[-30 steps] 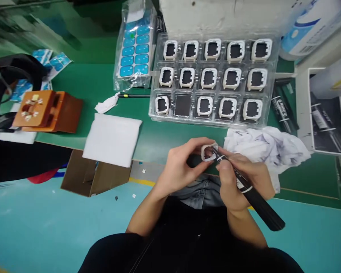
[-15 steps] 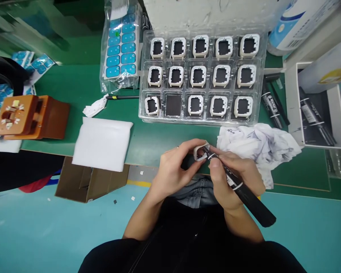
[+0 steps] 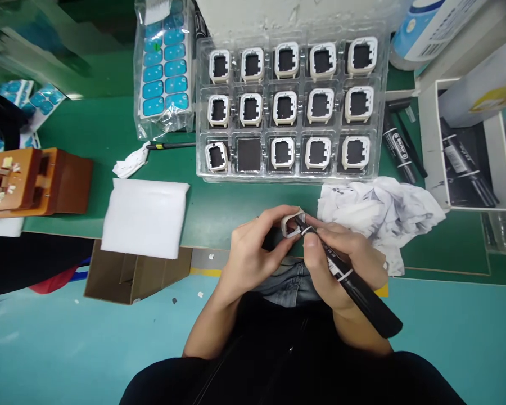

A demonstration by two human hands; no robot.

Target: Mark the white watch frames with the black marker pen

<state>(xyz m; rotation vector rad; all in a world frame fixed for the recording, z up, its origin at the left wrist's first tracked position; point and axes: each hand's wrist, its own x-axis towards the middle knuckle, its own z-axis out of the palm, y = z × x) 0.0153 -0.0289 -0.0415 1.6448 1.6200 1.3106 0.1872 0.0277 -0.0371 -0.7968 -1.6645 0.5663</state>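
Note:
My left hand [image 3: 255, 247] pinches a small white watch-case frame [image 3: 287, 226] between thumb and fingers, tilted on its side above the bench edge. In my right hand [image 3: 341, 259] is a black marker [image 3: 365, 295], its tip end reaching into the frame's opening. Whether the tip touches the inner wall I cannot tell. Beyond my hands lies a clear plastic tray [image 3: 307, 179] with rows of similar white frames [image 3: 282, 153]; one front-row pocket [image 3: 249, 155] shows only its dark base.
A crumpled white cloth [image 3: 379, 211] lies right of my hands, a white foam sheet [image 3: 145, 219] to the left. Markers [image 3: 398, 149] and an open white box [image 3: 447, 152] are at right. Bagged blue stickers [image 3: 164, 73] and an orange fixture [image 3: 37, 180] stand at left.
The whole view has shifted slightly, the tray and bench items sitting a little further left. My hands keep the same hold on frame and marker, with the marker's tip still in the opening.

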